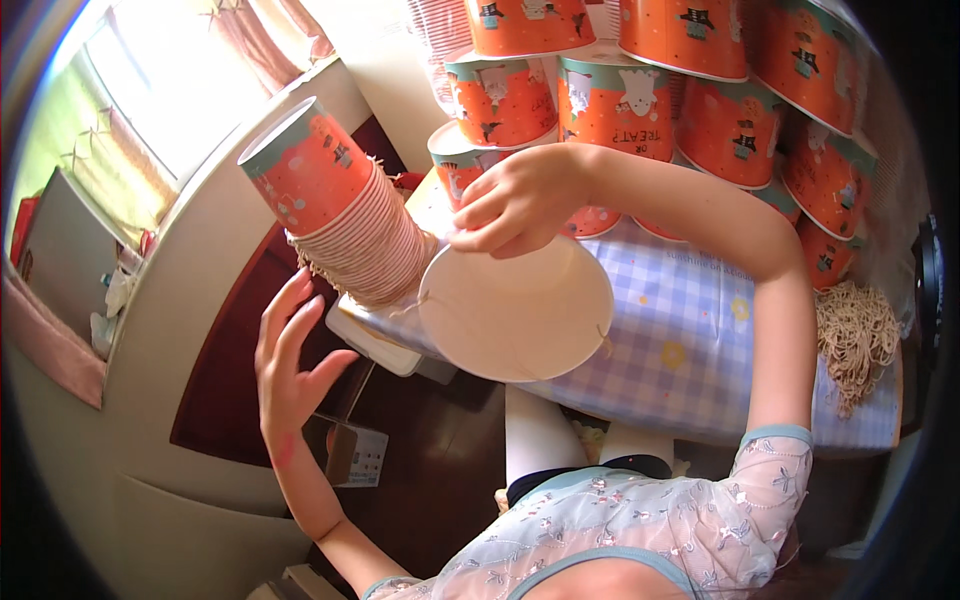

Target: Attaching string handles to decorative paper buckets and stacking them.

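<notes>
While pinching the upper rim of a round, white-lined paper bucket in the curled right hand, holding its mouth upward near the front edge of the blue-checked surface. Holding the left hand empty and spread wide beside a nested stack of orange paper buckets. Seemingly handling a bucket already strung with thin beige cord; probably calling next for a steadying second grip.

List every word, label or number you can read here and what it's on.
Orange-and-teal bucket in the stack: upside-down lettering, legible, but I don't copy print.
Checked tablecloth: small lettering, partly legible, likewise not copied.
Cardboard box: marks too small to read.
</notes>
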Available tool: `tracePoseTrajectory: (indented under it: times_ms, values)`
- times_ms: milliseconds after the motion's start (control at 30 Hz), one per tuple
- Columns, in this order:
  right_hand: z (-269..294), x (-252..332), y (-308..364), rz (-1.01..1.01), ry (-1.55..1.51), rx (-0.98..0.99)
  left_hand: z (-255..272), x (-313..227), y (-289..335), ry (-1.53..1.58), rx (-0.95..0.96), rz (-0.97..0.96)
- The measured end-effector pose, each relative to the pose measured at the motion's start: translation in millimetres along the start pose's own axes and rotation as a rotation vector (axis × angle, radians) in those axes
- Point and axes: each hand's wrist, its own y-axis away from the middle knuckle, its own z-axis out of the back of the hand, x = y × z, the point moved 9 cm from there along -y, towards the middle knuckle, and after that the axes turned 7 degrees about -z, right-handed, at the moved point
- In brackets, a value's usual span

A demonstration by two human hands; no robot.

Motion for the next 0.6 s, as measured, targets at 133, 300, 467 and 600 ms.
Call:
tracePoseTrajectory:
  times_ms: [133,300,467,600]
  values:
    - [-8,21,-10,0.283,0.36,0.061,-65,54,12,0.579,0.172,0.443]
    - [-15,23,-22,0.523,0.433,0.154,-79,33,-18,0.379,0.375,0.439]
    - [0,19,-38,0.438,0.476,0.059,-64,-1,-35,-0.055,0.323,0.096]
    - [62,-28,-41,-0.163,0.622,-0.133,-29,-7,-45,-0.153,0.073,-0.014]
